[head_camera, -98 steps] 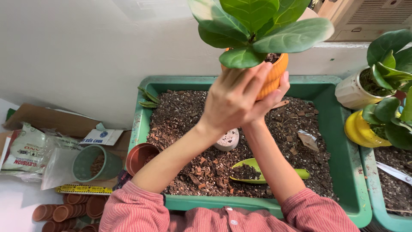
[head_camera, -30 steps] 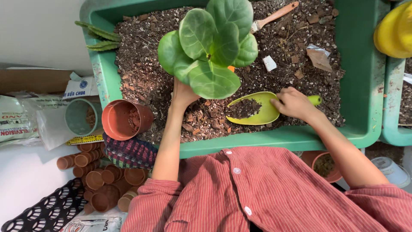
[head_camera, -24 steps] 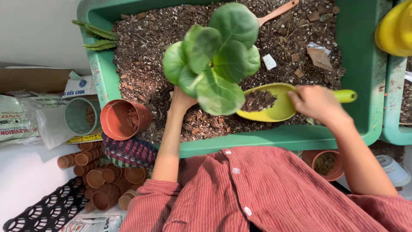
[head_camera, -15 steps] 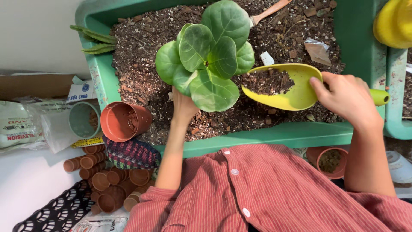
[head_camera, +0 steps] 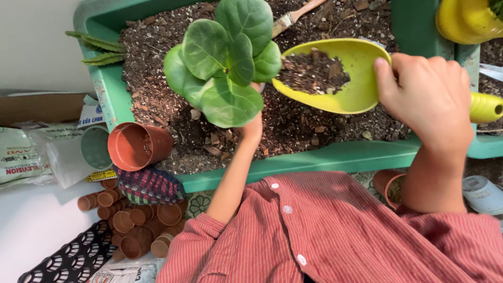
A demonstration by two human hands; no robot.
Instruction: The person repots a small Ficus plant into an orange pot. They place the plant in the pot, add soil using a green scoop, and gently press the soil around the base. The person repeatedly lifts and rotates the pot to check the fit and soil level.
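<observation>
We are gripping the scoop (head_camera: 335, 78) in our closed right hand (head_camera: 427, 94), bowl pointing 9 o'clock, axis horizontal; left hand (head_camera: 251, 128), grip hidden, under plant (head_camera: 225, 63).

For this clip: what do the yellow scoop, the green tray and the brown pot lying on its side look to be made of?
Scoop in the right hand: probably moulded plastic, with an even yellow-green colour, smooth matte bowl and thin rim.
Green tray: likely rigid plastic, with a rounded moulded lip and slight sheen.
Brown pot: seemingly thin plastic in terracotta colour, with a smooth, uniform wall; clay cannot be ruled out.
</observation>
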